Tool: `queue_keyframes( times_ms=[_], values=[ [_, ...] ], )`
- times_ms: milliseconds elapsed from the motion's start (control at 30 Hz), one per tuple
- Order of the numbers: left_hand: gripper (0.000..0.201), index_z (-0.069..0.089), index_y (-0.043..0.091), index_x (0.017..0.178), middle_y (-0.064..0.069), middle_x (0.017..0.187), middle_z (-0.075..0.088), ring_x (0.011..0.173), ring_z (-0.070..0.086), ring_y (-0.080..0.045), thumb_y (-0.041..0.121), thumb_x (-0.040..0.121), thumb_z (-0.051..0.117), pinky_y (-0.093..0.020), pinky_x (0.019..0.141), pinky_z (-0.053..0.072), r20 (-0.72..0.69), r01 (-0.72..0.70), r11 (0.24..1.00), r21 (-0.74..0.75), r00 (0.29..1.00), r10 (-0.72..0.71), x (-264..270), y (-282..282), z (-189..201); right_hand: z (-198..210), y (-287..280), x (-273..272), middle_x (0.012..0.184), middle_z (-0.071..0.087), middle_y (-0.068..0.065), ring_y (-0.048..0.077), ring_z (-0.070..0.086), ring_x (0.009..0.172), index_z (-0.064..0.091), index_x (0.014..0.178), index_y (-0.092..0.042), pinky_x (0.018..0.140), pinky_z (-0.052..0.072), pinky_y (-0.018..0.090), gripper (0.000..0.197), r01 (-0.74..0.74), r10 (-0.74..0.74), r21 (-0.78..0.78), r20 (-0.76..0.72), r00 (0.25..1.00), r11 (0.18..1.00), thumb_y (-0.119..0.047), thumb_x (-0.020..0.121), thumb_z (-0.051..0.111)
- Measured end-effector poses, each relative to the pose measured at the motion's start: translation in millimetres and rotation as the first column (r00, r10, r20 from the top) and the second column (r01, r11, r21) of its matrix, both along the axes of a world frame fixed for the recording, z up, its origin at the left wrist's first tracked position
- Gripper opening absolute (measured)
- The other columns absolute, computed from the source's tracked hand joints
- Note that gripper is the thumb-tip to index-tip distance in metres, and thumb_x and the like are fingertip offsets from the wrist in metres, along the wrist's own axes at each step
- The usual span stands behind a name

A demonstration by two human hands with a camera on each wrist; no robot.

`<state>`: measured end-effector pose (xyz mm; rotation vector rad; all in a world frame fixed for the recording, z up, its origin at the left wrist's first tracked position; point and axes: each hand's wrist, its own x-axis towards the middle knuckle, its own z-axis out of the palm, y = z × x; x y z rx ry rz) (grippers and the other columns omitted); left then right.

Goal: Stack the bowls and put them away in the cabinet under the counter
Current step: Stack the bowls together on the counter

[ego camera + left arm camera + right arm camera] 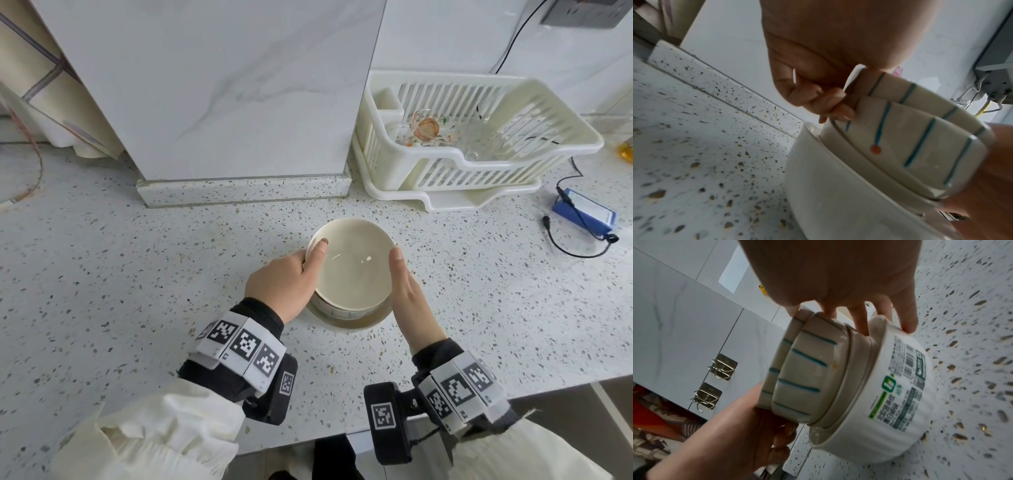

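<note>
In the head view, the stack of bowls (352, 270) sits at frame centre on the speckled counter (137, 267). The left hand (284, 281) clamps the top bowl's rim, thumb inside and fingers outside; the right hand (407, 294) lies along the opposite side, thumb at the rim. A white dish rack (479, 144) with glassware stands at upper right, a blue power pack (584, 212) with its cable at the right edge, and a marble-look pillar (212, 89) fills the upper middle.

The left wrist view shows two striped bowls (920, 146) nested in a larger white bowl (838, 203) at lower right, curled fingers (830, 104) pinching the uppermost rim.

In the right wrist view the white bowl with a printed label (906, 386) rests on the counter at centre right, fingers spread and curled down over the stack. Metal hooks (721, 368) hang on the tiled wall at left.

To lift well, I judge both hands should drop to the bottom bowl, keeping the stack level so nothing slides.
</note>
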<state>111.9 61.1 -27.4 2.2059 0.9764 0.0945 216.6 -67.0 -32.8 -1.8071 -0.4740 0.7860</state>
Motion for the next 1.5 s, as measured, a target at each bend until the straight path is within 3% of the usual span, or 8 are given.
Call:
queue_keyframes(
  times_ms=[167,267,433,500,567,667,1300,1500],
  values=[
    [0.043,0.06,0.027,0.092,0.0,0.097,0.046,0.099,0.041,-0.014,0.054,0.089,0.027,-0.03,0.075,0.037,0.157,-0.112,0.993,-0.04,0.981,0.116,-7.9,5.4,-5.1,-2.4,-4.5,3.4,0.115,0.05,-0.015,0.013,0.039,0.125,0.047,0.105,-0.049,0.109,0.03,0.036,0.032,0.052,-0.052,-0.004,0.058,0.997,0.999,-0.058,0.091,0.02],
    [0.048,0.045,0.013,0.076,-0.031,0.106,0.047,0.102,0.048,-0.039,0.056,0.089,0.027,-0.05,0.085,0.042,0.26,-0.032,0.979,-0.2,0.962,0.085,-9.3,5.2,-7.4,0.2,-4.5,2.8,0.098,0.041,-0.023,0.017,0.033,0.127,0.043,0.085,-0.049,0.102,0.031,0.032,0.024,0.042,-0.037,-0.036,0.11,0.993,0.998,-0.047,0.095,0.021],
    [0.036,0.056,0.018,0.1,-0.009,0.117,0.054,0.103,0.051,-0.017,0.039,0.095,0.026,-0.03,0.089,0.039,0.322,0.013,0.969,-0.245,0.944,0.069,-9.0,-0.5,-3.0,2.5,-1.3,4.4,0.11,0.057,-0.014,0.01,0.042,0.119,0.054,0.117,-0.042,0.086,0.036,0.016,0.034,-0.021,0.045,-0.081,0.306,0.951,0.996,-0.042,0.097,0.026],
    [0.037,0.056,0.016,0.1,-0.003,0.11,0.054,0.093,0.052,-0.012,0.037,0.096,0.026,-0.026,0.082,0.036,0.306,-0.015,0.967,-0.253,0.947,0.095,-6.0,-1.3,-0.7,5.4,2.0,6.7,0.11,0.061,-0.005,0.012,0.05,0.108,0.056,0.123,-0.032,0.084,0.04,0.024,0.04,0.013,0.034,-0.127,0.356,0.934,0.992,-0.041,0.097,0.027],
    [0.039,0.054,0.011,0.084,-0.002,0.092,0.052,0.075,0.05,-0.009,0.036,0.096,0.027,-0.026,0.068,0.035,0.293,-0.049,0.972,-0.231,0.949,0.117,-3.3,-0.8,1.1,11.9,6.9,8.7,0.08,0.059,-0.004,0.014,0.052,0.078,0.064,0.092,-0.032,0.063,0.036,0.024,0.037,0.029,0.046,-0.185,0.387,0.921,0.982,-0.037,0.097,0.028],
    [0.044,0.041,0.012,0.06,0.002,0.066,0.041,0.057,0.041,-0.009,0.033,0.096,0.028,-0.026,0.053,0.03,0.262,-0.085,0.982,-0.169,0.957,0.128,0.4,-0.3,3.6,22.9,15.0,10.3,0.051,0.035,-0.004,0.013,0.033,0.051,0.031,0.051,-0.027,0.049,0.022,0.028,0.046,0.077,0.05,-0.269,0.435,0.899,0.96,-0.033,0.097,0.032],
    [0.053,0.026,0.017,0.045,0.0,0.041,0.028,0.039,0.029,-0.015,0.029,0.096,0.032,-0.026,0.042,0.02,0.161,-0.099,0.995,0.007,0.982,0.097,0.6,-2.2,5.1,21.9,15.8,13.4,0.043,0.021,-0.001,0.014,0.019,0.042,0.025,0.045,-0.014,0.044,0.016,0.024,0.053,0.14,0.057,-0.301,0.563,0.825,0.943,-0.026,0.094,0.042],
    [0.038,0.063,0.011,0.08,0.008,0.043,0.033,0.041,0.034,-0.006,0.027,0.096,0.032,-0.024,0.042,0.024,0.245,-0.096,0.991,0.092,0.967,0.071,-2.1,-6.8,-2.3,11.3,10.6,6.3,0.043,0.018,-0.004,0.013,0.016,0.044,0.021,0.045,-0.022,0.046,0.013,0.024,0.054,0.175,-0.042,-0.173,0.585,0.81,0.969,-0.026,0.094,0.043]
  ],
)
